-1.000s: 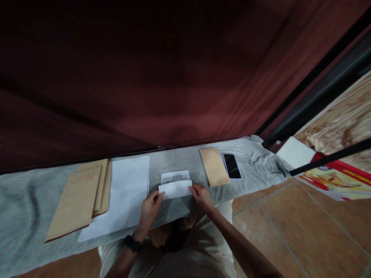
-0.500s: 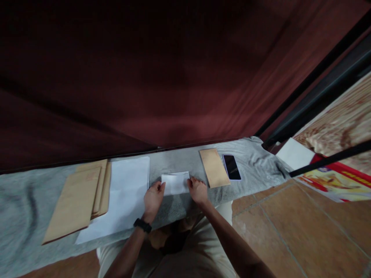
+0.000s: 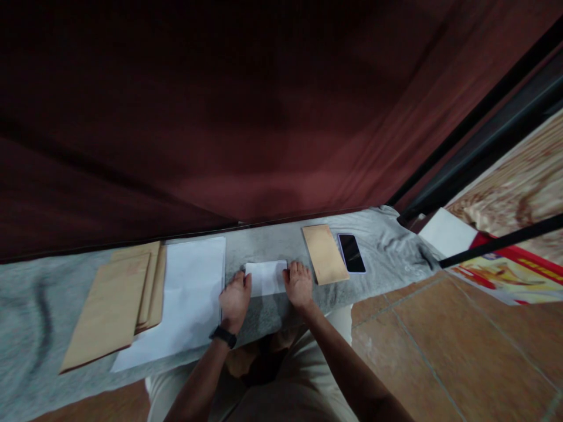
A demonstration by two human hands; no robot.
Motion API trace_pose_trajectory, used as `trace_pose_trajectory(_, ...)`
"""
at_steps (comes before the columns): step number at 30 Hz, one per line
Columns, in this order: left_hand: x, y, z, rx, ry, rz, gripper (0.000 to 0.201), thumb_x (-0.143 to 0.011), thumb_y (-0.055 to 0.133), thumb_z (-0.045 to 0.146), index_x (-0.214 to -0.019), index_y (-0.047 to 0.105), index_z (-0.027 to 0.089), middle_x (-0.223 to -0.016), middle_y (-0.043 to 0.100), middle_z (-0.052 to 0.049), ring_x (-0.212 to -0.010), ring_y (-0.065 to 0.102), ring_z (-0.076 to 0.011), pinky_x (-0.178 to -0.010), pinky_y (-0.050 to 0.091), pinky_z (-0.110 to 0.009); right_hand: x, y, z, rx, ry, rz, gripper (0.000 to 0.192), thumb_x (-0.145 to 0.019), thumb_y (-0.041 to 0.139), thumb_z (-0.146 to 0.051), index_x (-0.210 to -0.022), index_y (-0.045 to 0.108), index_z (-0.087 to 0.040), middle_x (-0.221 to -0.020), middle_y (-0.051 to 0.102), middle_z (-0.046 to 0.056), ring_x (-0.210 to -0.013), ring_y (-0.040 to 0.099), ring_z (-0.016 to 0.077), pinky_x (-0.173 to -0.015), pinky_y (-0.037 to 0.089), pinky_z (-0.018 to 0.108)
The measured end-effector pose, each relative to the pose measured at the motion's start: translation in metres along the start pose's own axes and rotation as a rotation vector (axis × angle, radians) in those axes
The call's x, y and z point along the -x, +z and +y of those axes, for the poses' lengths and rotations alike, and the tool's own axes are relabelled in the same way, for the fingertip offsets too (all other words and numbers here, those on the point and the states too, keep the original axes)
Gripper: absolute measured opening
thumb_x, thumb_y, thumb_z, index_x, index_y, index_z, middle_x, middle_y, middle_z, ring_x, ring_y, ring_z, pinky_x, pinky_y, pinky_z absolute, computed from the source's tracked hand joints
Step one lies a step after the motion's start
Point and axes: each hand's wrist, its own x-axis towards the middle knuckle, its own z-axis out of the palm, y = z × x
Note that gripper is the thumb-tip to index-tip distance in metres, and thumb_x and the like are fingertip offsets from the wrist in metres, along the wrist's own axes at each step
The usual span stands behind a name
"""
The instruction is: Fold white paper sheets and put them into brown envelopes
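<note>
A folded sheet of white paper (image 3: 266,279) lies on the grey cloth between my hands. My left hand (image 3: 236,298), with a black band at the wrist, is closed on its left edge, the thumb along the paper. At the right edge, my right hand (image 3: 299,285) grips the paper with bent fingers and thumb. Just right of that hand is a brown envelope (image 3: 325,254). Left of my left hand, larger white sheets (image 3: 189,299) lie flat, partly under a stack of brown envelopes (image 3: 109,308).
A phone (image 3: 351,253) rests screen up beside the single envelope. The grey cloth (image 3: 382,264) covers a narrow surface against a dark red curtain (image 3: 264,146). To the right are a black metal bar (image 3: 501,240), a colourful printed box (image 3: 514,272) and a tiled floor (image 3: 409,334).
The paper's raised top layer now lies flatter. My left hand has turned slightly and its wrist has shifted right; my right hand's fingers have moved up along the paper's edge.
</note>
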Motion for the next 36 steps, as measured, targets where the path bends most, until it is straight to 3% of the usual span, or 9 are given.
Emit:
trace_pose_trajectory(7, -0.002, 0.004, -0.002, -0.023, 0.017, -0.018, 0.039, -0.104, 0.034, 0.04, -0.115, 0.064, 0.017, -0.101, 0.076, -0.01, -0.082, 0.071, -0.0209, -0.065, 0.043, -0.028, 0.016, 0.014, -0.02, -0.013, -0.343, -0.021, 0.041, -0.104, 0.047, -0.028, -0.141, 0.055, -0.014, -0.152, 0.051, 0.013, -0.141, 0.044, 0.025, -0.116, 0.036, 0.042)
trace_pose_trajectory(14, -0.001, 0.004, -0.001, -0.006, -0.002, -0.022, 0.04, -0.104, 0.033, 0.041, -0.111, 0.064, 0.017, -0.094, 0.075, -0.01, -0.079, 0.071, -0.0216, -0.064, 0.045, -0.029, 0.027, 0.03, -0.018, 0.014, -0.315, -0.061, 0.05, -0.105, 0.046, -0.035, -0.149, 0.049, -0.013, -0.159, 0.043, 0.01, -0.147, 0.038, 0.0252, -0.121, 0.031, 0.043)
trace_pose_trajectory(17, -0.002, 0.006, -0.002, 0.015, -0.024, 0.03, 0.041, -0.103, 0.033, 0.042, -0.115, 0.063, 0.015, -0.09, 0.073, -0.011, -0.081, 0.071, -0.024, -0.071, 0.05, -0.033, 0.027, 0.031, -0.017, 0.027, -0.322, -0.053, 0.05, -0.104, 0.047, -0.036, -0.149, 0.049, -0.014, -0.159, 0.041, 0.01, -0.148, 0.037, 0.0244, -0.121, 0.031, 0.043)
trace_pose_trajectory(19, -0.001, 0.01, -0.001, 0.041, 0.026, 0.125, 0.042, -0.102, 0.034, 0.039, -0.119, 0.062, 0.012, -0.101, 0.072, -0.015, -0.095, 0.069, -0.0274, -0.084, 0.052, -0.039, 0.027, 0.031, -0.018, 0.032, -0.321, -0.051, 0.051, -0.104, 0.046, -0.036, -0.15, 0.048, -0.014, -0.159, 0.041, 0.01, -0.148, 0.036, 0.0243, -0.122, 0.031, 0.043)
trace_pose_trajectory(21, 0.0, 0.017, 0.004, 0.095, 0.161, 0.199, 0.043, -0.101, 0.035, 0.035, -0.126, 0.06, 0.01, -0.119, 0.068, -0.018, -0.113, 0.063, -0.0296, -0.099, 0.049, -0.045, 0.027, 0.031, -0.019, 0.034, -0.322, -0.056, 0.052, -0.105, 0.045, -0.037, -0.151, 0.047, -0.014, -0.159, 0.041, 0.011, -0.148, 0.036, 0.0246, -0.122, 0.03, 0.043)
trace_pose_trajectory(24, 0.007, 0.033, 0.015, 0.188, 0.414, 0.19, 0.049, -0.102, 0.033, 0.035, -0.14, 0.052, 0.011, -0.145, 0.056, -0.017, -0.136, 0.049, -0.0277, -0.115, 0.039, -0.047, 0.028, 0.03, -0.018, 0.051, -0.321, -0.076, 0.051, -0.105, 0.04, -0.03, -0.153, 0.044, -0.014, -0.161, 0.039, 0.009, -0.149, 0.036, 0.0234, -0.123, 0.028, 0.042)
trace_pose_trajectory(26, 0.013, 0.045, 0.021, 0.189, 0.496, 0.162, 0.055, -0.102, 0.031, 0.037, -0.148, 0.043, 0.01, -0.155, 0.047, -0.017, -0.146, 0.039, -0.0274, -0.12, 0.034, -0.049, 0.028, 0.029, -0.018, 0.074, -0.326, -0.097, 0.052, -0.104, 0.038, -0.023, -0.155, 0.04, -0.014, -0.162, 0.037, 0.008, -0.149, 0.034, 0.0217, -0.123, 0.026, 0.04)
trace_pose_trajectory(30, 0.019, 0.06, 0.02, 0.144, 0.493, 0.164, 0.063, -0.102, 0.03, 0.042, -0.154, 0.034, 0.008, -0.16, 0.041, -0.018, -0.153, 0.029, -0.0285, -0.122, 0.029, -0.05, 0.029, 0.028, -0.018, 0.117, -0.337, -0.112, 0.054, -0.103, 0.04, -0.023, -0.157, 0.037, -0.016, -0.163, 0.034, 0.007, -0.15, 0.033, 0.0223, -0.124, 0.024, 0.042)
trace_pose_trajectory(36, 0.018, 0.059, 0.004, 0.112, 0.454, 0.196, 0.065, -0.102, 0.026, 0.041, -0.155, 0.031, 0.003, -0.161, 0.036, -0.021, -0.154, 0.025, -0.0293, -0.123, 0.029, -0.051, 0.03, 0.027, -0.011, 0.109, -0.314, -0.012, 0.053, -0.103, 0.041, -0.027, -0.154, 0.041, -0.013, -0.158, 0.042, 0.012, -0.146, 0.039, 0.0267, -0.123, 0.023, 0.049)
